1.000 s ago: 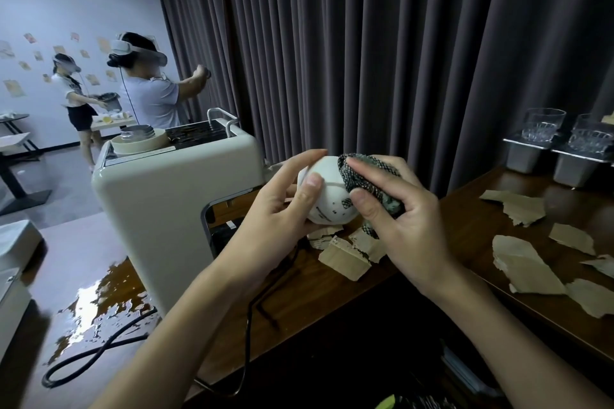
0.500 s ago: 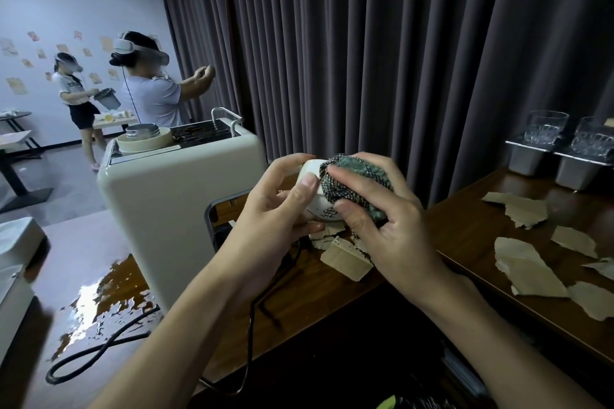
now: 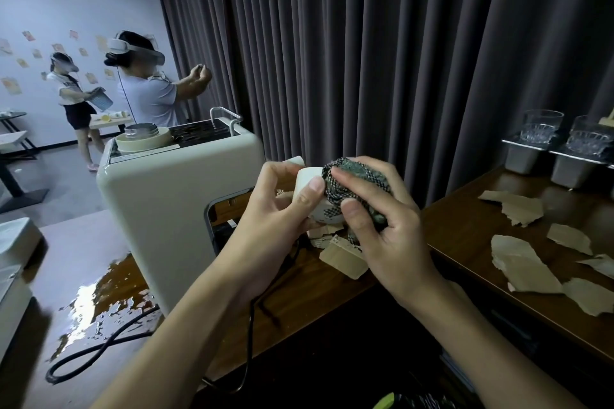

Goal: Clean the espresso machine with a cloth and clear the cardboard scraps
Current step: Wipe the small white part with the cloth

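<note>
My left hand (image 3: 269, 209) grips a small white cup (image 3: 307, 178) in front of the cream espresso machine (image 3: 166, 209). My right hand (image 3: 385, 236) presses a bunched dark checked cloth (image 3: 352, 181) against the cup's side, covering much of it. Below my hands lie cardboard scraps (image 3: 342, 257) on the wooden counter (image 3: 465, 229). More torn cardboard pieces (image 3: 521, 262) are spread over the counter at the right.
Two glasses (image 3: 540, 126) stand on metal containers (image 3: 525, 158) at the back right. A black cable (image 3: 99, 350) loops over the wet, shiny counter at the left. A dark curtain hangs behind. Two people with headsets stand far left.
The cup has turned in my left hand and the cloth has slid over more of it. My right hand has shifted a little down the cup's side.
</note>
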`<action>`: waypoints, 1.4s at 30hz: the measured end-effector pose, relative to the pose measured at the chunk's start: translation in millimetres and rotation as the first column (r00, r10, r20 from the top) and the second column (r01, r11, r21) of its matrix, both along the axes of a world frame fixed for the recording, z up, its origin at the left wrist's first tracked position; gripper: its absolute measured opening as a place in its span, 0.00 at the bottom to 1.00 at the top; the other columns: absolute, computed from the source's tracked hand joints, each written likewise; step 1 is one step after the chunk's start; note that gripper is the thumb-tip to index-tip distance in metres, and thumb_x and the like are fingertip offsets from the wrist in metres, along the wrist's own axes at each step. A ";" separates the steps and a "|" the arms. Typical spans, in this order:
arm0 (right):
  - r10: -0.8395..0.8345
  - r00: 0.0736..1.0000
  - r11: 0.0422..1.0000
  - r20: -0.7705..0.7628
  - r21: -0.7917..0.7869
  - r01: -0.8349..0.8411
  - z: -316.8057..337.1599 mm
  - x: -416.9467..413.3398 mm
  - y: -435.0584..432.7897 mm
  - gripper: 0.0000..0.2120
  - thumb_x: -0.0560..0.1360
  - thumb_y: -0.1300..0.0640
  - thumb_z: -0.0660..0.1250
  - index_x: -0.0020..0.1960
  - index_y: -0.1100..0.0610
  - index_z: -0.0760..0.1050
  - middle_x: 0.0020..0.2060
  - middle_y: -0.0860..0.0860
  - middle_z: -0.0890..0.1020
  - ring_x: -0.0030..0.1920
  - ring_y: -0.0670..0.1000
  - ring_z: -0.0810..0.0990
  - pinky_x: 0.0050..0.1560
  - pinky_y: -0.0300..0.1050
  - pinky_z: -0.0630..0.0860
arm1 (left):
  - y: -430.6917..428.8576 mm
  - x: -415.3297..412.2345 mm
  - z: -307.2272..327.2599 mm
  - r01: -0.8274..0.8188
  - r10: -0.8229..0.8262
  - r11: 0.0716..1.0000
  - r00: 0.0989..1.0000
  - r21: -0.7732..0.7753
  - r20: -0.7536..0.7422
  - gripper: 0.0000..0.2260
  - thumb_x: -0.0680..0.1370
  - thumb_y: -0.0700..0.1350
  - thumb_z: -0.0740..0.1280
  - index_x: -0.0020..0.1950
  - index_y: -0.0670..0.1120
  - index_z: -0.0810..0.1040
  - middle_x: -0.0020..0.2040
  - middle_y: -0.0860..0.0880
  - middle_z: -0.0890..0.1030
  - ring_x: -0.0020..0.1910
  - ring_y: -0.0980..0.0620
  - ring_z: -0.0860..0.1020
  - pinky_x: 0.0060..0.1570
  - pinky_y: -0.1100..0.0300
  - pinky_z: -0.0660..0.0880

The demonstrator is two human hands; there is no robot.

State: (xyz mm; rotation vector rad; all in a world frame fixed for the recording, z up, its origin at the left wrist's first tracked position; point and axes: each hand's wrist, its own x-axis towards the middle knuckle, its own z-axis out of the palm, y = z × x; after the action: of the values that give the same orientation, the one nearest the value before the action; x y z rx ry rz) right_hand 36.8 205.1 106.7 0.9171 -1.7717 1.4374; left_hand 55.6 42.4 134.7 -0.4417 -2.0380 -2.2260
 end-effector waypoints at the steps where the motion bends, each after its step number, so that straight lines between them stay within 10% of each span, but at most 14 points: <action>1: -0.009 1.000 1.000 -0.017 -0.015 0.008 0.9 -0.1 -0.2 0.16 0.79 0.58 0.62 0.65 0.59 0.76 0.64 0.56 0.72 0.65 0.48 0.74 0.58 0.39 0.77 | 1.2 0.6 -0.5 0.021 -0.022 0.998 1.000 0.055 0.017 0.19 0.75 0.53 0.70 0.62 0.48 0.71 0.56 0.41 0.83 0.51 0.44 0.84 0.54 0.51 0.79; 5: -0.035 0.999 0.996 0.001 -0.087 0.035 0.7 -2.9 2.5 0.17 0.79 0.56 0.62 0.67 0.54 0.73 0.64 0.52 0.73 0.66 0.46 0.74 0.61 0.36 0.73 | 6.5 1.8 -3.7 0.069 -0.095 0.969 0.991 0.237 0.099 0.18 0.77 0.53 0.66 0.62 0.45 0.70 0.55 0.41 0.85 0.50 0.44 0.84 0.58 0.47 0.76; 16: -0.029 0.999 0.999 -0.043 0.016 0.030 4.3 -6.6 8.2 0.17 0.78 0.56 0.62 0.66 0.59 0.74 0.61 0.57 0.73 0.63 0.50 0.75 0.58 0.43 0.77 | -2.5 -6.0 2.8 -0.063 0.071 0.987 0.996 -0.145 0.057 0.30 0.70 0.62 0.70 0.62 0.42 0.79 0.54 0.45 0.86 0.57 0.43 0.83 0.60 0.48 0.79; 26: 0.018 0.990 0.990 0.141 -0.144 0.002 0.2 -9.6 7.9 0.16 0.79 0.54 0.61 0.67 0.47 0.73 0.64 0.51 0.74 0.65 0.44 0.74 0.58 0.33 0.72 | 5.3 -5.6 0.7 0.039 -0.106 0.964 0.964 0.264 0.242 0.26 0.76 0.48 0.69 0.70 0.37 0.69 0.59 0.35 0.82 0.56 0.41 0.84 0.53 0.53 0.81; 34: -0.109 0.988 0.994 -0.106 -0.009 0.108 1.2 -7.5 4.4 0.17 0.78 0.57 0.63 0.66 0.58 0.73 0.63 0.57 0.72 0.64 0.47 0.73 0.59 0.39 0.75 | 4.0 0.3 5.0 -0.079 0.076 0.975 0.997 -0.210 -0.024 0.19 0.78 0.57 0.69 0.61 0.45 0.81 0.54 0.49 0.86 0.55 0.51 0.84 0.58 0.53 0.80; 42: -0.105 0.994 0.988 -0.005 -0.118 0.104 2.9 -14.3 10.0 0.18 0.79 0.53 0.61 0.69 0.50 0.70 0.63 0.55 0.71 0.64 0.43 0.72 0.58 0.33 0.74 | 4.3 3.2 3.1 -0.189 0.191 0.982 0.976 0.032 -0.103 0.24 0.71 0.52 0.71 0.65 0.44 0.75 0.48 0.48 0.87 0.48 0.53 0.85 0.49 0.61 0.81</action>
State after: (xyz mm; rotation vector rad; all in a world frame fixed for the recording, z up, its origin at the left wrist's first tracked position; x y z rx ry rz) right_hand 22.5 215.1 109.6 0.7587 -1.6825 1.4491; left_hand 58.8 46.7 137.8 -0.3386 -1.9133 -2.0666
